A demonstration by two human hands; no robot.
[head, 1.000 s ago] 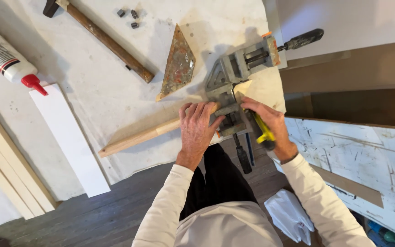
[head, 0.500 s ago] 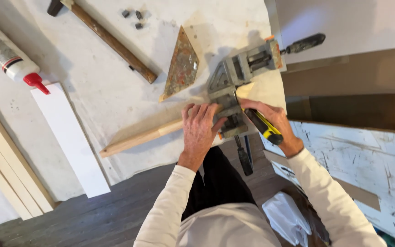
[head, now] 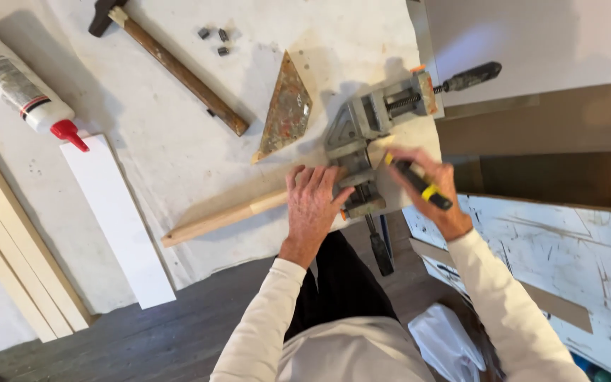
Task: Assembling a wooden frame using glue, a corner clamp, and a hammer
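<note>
My left hand (head: pixel 314 201) lies flat with fingers spread on a long pale wooden strip (head: pixel 224 218), pressing it where it enters a grey metal corner clamp (head: pixel 365 131). My right hand (head: pixel 429 185) grips a black and yellow tool (head: pixel 419 185), held just right of the clamp's nearer jaw; its tip is hidden. The clamp has two black screw handles, one pointing up right (head: pixel 472 76) and one hanging off the table edge (head: pixel 379 249).
On the white cloth lie a hammer (head: pixel 178 67), a rusty triangular metal piece (head: pixel 286 107), three small dark bits (head: pixel 215 39), a glue bottle with red nozzle (head: pixel 19 81) and a white board (head: pixel 116 219). Pale strips (head: pixel 8 240) lean at left. A scratched white panel (head: pixel 553 255) sits right.
The view has shifted a little. My right hand has lifted and turned the black and yellow tool beside the clamp. My left hand stays pressed on the wooden strip.
</note>
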